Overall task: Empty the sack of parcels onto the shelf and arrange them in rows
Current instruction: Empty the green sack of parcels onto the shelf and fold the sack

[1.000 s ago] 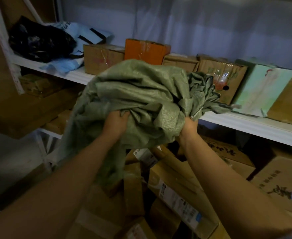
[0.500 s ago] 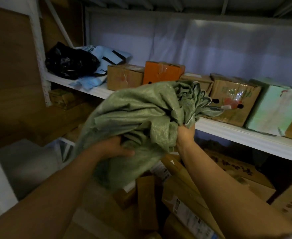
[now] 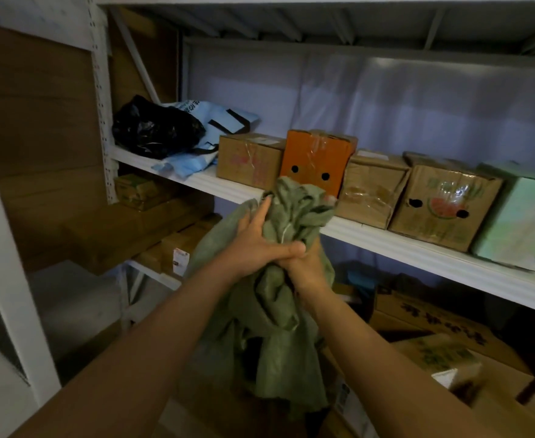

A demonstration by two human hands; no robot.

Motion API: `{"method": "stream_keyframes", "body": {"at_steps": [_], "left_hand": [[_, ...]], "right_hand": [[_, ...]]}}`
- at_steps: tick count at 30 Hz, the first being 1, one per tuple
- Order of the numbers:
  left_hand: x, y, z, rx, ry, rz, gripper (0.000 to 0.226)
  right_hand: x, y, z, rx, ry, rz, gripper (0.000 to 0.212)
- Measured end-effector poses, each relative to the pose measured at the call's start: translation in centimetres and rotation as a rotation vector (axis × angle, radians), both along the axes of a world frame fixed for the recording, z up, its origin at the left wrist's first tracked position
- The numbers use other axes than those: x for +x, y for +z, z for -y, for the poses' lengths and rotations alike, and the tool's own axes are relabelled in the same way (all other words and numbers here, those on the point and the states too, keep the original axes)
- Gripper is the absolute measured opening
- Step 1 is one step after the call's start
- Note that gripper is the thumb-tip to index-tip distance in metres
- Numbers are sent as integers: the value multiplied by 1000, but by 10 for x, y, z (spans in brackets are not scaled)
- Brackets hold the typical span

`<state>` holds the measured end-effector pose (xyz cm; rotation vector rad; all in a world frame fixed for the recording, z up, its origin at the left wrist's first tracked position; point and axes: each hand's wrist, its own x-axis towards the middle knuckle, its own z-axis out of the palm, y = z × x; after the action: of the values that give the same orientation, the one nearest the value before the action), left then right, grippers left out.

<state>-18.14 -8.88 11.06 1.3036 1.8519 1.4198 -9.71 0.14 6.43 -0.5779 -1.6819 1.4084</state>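
**Green sack bunched in both hands before the shelf**

Below the front edge of the white shelf (image 3: 386, 240), both hands meet on a crumpled green woven sack (image 3: 279, 336). The right hand (image 3: 307, 270) is closed tight around a gathered neck of the fabric, fingers wrapped and hidden in the folds. The left hand (image 3: 256, 238) lies over it with the thumb crossing the right hand's knuckles and the fingers stretched up flat against the cloth, pressing rather than clenching. A bunched top of the sack rises above the hands to shelf level, just in front of an orange box (image 3: 316, 159); the rest hangs slack between the forearms.

Along the shelf stands a row of parcels: a brown carton (image 3: 247, 159) left of the orange box, a taped brown carton (image 3: 370, 188) to its right, then a watermelon-printed carton (image 3: 443, 203) and a pale green box (image 3: 519, 222). At the far left end lie a black plastic bag (image 3: 155, 128) and a light blue mailer bag (image 3: 215, 121). Under the shelf more cardboard cartons (image 3: 433, 320) are piled.
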Motion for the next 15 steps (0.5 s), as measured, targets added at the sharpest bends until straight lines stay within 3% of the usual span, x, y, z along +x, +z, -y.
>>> {"method": "stream_keyframes", "body": {"at_steps": [2,4,7,9,10,13,15], "left_hand": [[-6,-5,3,63,-8,93,107],[-16,-9,9,113,48,86,89],[-36,-13,18,109,239,-74,52],[-57,-18,25,32,442,-131,29],[-67,-21,31,-66,514,-187,30],[-83,-30,46,-527,543,-348,71],[-76,-28,47,-577,546,-342,106]], "right_hand": [[3,4,1,-67,185,54,64],[14,6,-4,-230,253,63,73],[28,9,-19,-424,190,-45,57],[35,12,-34,-531,52,-171,57],[37,13,-41,-551,-8,-224,62],[40,19,-49,-511,-142,-238,59],[38,23,-44,-454,-171,-148,47]]}}
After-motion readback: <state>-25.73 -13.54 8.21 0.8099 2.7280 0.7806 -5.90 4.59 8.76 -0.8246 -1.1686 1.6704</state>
